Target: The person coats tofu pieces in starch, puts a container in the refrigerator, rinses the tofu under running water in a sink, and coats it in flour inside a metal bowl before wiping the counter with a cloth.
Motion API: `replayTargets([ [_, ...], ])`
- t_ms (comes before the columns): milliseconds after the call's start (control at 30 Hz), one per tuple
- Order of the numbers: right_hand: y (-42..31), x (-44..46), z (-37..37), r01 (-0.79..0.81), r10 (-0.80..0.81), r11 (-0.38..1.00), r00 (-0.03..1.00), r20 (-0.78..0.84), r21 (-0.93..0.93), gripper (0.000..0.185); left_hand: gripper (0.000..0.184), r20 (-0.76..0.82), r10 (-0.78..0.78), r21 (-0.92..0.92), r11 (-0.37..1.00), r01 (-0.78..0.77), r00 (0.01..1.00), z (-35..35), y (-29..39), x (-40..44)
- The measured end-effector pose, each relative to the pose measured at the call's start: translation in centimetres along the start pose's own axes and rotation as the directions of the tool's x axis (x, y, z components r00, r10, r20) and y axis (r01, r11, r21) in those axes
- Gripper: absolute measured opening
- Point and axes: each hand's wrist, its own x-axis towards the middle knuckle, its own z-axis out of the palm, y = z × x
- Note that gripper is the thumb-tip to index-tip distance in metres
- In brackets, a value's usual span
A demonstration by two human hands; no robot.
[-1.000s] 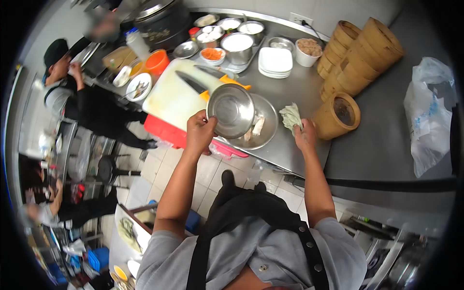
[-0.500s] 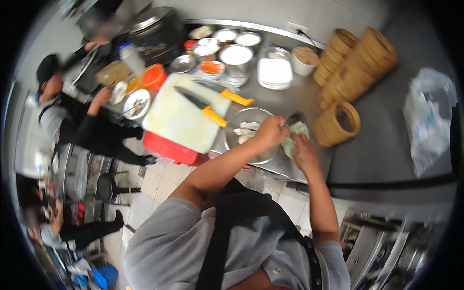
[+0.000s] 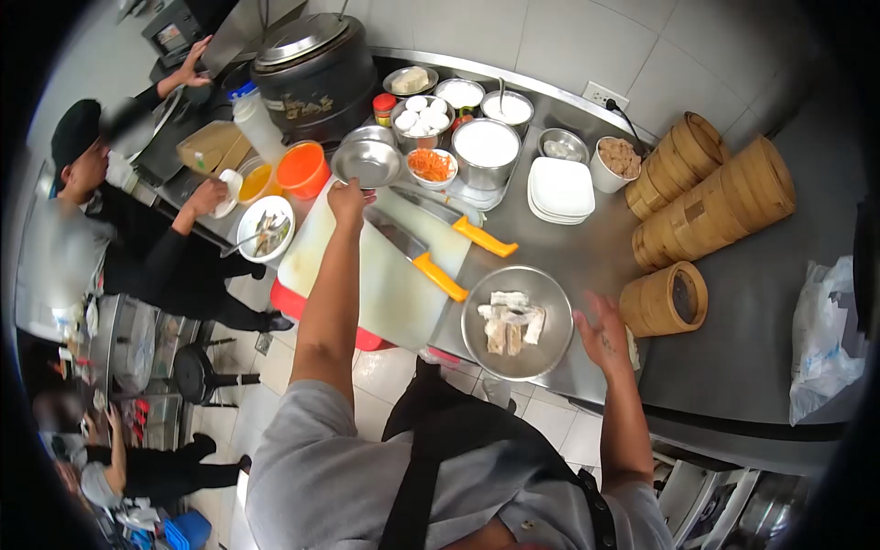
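Observation:
My left hand (image 3: 348,199) reaches over the cutting board (image 3: 394,284) and grips the near rim of a small steel bowl (image 3: 367,163), beside the bowl of orange shreds (image 3: 431,165). My right hand (image 3: 602,335), fingers spread and holding nothing, hovers at the right side of a larger steel bowl (image 3: 473,323). Several pale, flour-coated pieces (image 3: 511,323) lie in that bowl. A bit of pale green cloth (image 3: 632,348) shows behind my right hand. Two knives with yellow handles (image 3: 440,277) rest on the board.
Bamboo steamers (image 3: 720,211) stand at the right, near a plastic bag (image 3: 825,339). White plates (image 3: 560,189), eggs (image 3: 423,116), an orange container (image 3: 302,170) and a large black pot (image 3: 316,82) line the back. A co-worker (image 3: 92,174) stands at the left; another person (image 3: 101,458) is farther off.
The small steel bowl has moved in my left hand from the right side to the back left. My right hand has let go of the pale green cloth and opened.

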Motion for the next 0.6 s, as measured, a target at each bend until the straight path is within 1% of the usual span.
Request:
replayTargets([
  [33,-2.0,2.5,0.7,0.012,-0.012,0.998,1.000,0.005,0.065,0.037,0.018,0.014,-0.038,-0.018,0.999,0.038,0.999,0.2,-0.1,1.8],
  [100,-4.9,7.8,2.6,0.138,-0.137,0.988,0.990,-0.019,0.072,0.036,0.022,0.030,-0.110,-0.048,0.993,0.112,0.993,0.3,-0.3,4.7],
  [133,-5.9,10.4,4.0,0.143,-0.139,0.982,0.989,-0.040,0.123,0.036,0.031,0.007,-0.146,-0.055,0.988,0.146,0.989,0.2,-1.5,6.7],
  [167,-6.7,13.0,5.4,0.150,-0.142,0.972,0.988,-0.059,0.178,0.036,0.034,0.092,-0.229,-0.010,0.973,0.231,0.969,-0.4,-2.3,8.1],
  [233,-7.7,18.6,7.4,0.177,-0.177,0.976,0.984,-0.010,0.123,0.035,0.039,0.244,-0.390,0.097,0.921,0.378,0.888,-1.7,-3.4,10.5],
  [267,-8.4,21.2,8.4,0.181,-0.183,0.979,0.983,0.010,0.089,0.034,0.042,0.175,-0.457,0.222,0.881,0.417,0.872,-1.5,-2.8,10.1],
  [300,-9.0,23.8,9.2,0.185,-0.186,0.981,0.982,0.028,0.054,0.033,0.039,0.185,-0.428,0.271,0.888,0.373,0.885,-1.6,-1.5,9.0],
  [367,-6.6,29.2,12.9,0.313,-0.311,0.950,0.949,-0.047,0.027,0.033,0.036,0.228,-0.375,0.375,0.886,0.275,0.898,-1.8,1.1,5.2],
  [433,-6.2,33.3,14.7,0.210,-0.208,0.977,0.977,0.055,-0.024,0.039,0.030,0.350,-0.229,0.380,0.921,0.086,0.908,-2.3,1.4,-0.6],
  [467,-6.0,34.8,15.4,0.139,-0.133,0.989,0.984,0.116,-0.046,0.043,0.022,0.424,-0.282,0.425,0.901,0.086,0.860,-2.2,2.7,-4.7],
  [500,-5.6,36.3,16.1,0.072,-0.059,0.995,0.982,0.179,-0.069,0.046,0.016,0.570,-0.388,0.458,0.882,0.112,0.724,-2.8,2.0,-7.4],
  [533,-4.4,38.4,17.2,0.070,-0.003,0.971,0.960,0.280,-0.230,0.061,0.020,0.602,-0.517,0.542,0.824,0.165,0.609,-2.5,1.8,-10.8],
  [567,-4.3,38.8,17.4,0.085,0.017,0.948,0.949,0.315,-0.308,0.064,0.019,0.650,-0.574,0.606,0.787,0.116,0.499,-2.3,2.3,-13.8],
  [600,-4.5,39.1,17.8,0.103,0.041,0.918,0.935,0.351,-0.383,0.067,0.023,0.673,-0.607,0.644,0.762,0.068,0.422,-2.3,1.6,-15.8],
])
